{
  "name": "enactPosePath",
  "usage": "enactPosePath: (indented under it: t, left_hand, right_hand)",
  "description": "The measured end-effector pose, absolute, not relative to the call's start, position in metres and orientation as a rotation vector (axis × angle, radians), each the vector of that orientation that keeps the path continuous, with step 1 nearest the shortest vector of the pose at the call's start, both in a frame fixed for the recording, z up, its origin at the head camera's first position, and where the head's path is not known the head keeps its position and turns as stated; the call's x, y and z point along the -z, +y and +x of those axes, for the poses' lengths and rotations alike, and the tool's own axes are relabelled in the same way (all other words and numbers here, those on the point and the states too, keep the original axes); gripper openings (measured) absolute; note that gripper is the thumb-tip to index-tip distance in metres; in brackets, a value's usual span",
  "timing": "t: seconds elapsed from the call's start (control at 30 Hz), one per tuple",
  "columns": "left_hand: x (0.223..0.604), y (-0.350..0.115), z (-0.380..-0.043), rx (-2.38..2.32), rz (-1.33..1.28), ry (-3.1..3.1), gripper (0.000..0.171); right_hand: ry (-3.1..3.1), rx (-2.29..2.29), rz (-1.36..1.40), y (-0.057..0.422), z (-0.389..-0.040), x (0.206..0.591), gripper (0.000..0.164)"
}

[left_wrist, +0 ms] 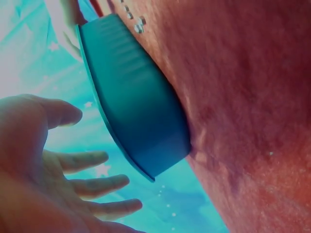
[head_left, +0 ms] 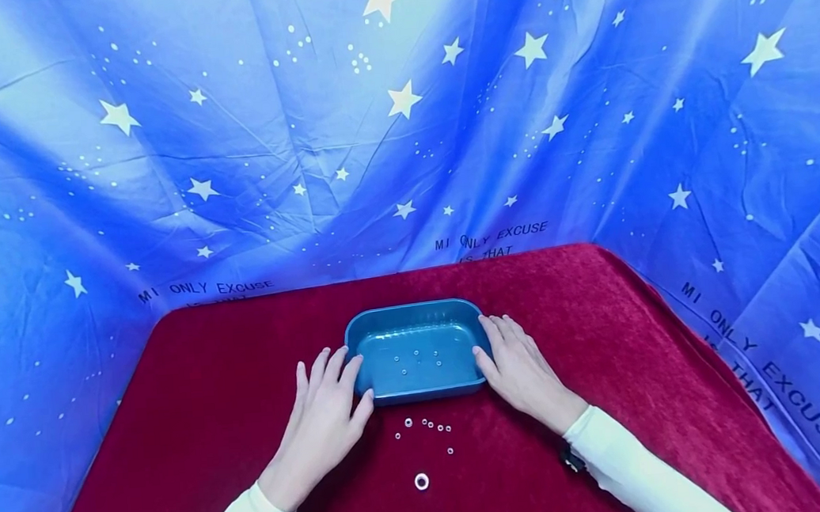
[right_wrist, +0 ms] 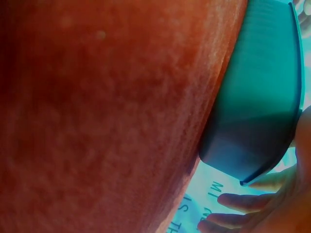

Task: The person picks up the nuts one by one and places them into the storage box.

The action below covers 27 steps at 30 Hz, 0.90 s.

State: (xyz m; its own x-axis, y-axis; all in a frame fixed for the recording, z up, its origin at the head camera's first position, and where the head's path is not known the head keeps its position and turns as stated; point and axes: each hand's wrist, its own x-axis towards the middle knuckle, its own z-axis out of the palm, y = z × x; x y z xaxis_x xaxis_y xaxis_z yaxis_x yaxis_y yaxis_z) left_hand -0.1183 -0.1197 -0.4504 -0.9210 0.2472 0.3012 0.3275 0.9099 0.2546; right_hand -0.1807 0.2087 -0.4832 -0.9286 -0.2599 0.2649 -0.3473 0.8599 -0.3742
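Observation:
A blue rectangular plastic bin stands on the red cloth, with several small metal nuts lying on its floor. At its left end is my left hand, fingers straight and spread beside the rim; the left wrist view shows a gap between these fingers and the bin wall. My right hand holds the bin's right end, thumb over the rim and fingers along the outside. Several more small nuts are scattered on the cloth in front of the bin. Nearer to me lies one larger nut.
Red velvety cloth covers the table and reaches past the bin on both sides. Behind and at the sides hangs a blue curtain with white stars and printed lettering, close along the table's edges.

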Motion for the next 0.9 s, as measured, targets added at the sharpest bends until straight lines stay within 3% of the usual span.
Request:
enactPosePath:
  t: [0.9]
  left_hand:
    - [0.445, -0.081, -0.084, 0.396, -0.72, -2.855, 0.049]
  right_hand:
    - [-2.836, -0.629, 0.458, 0.207, -0.181, 0.483, 0.066]
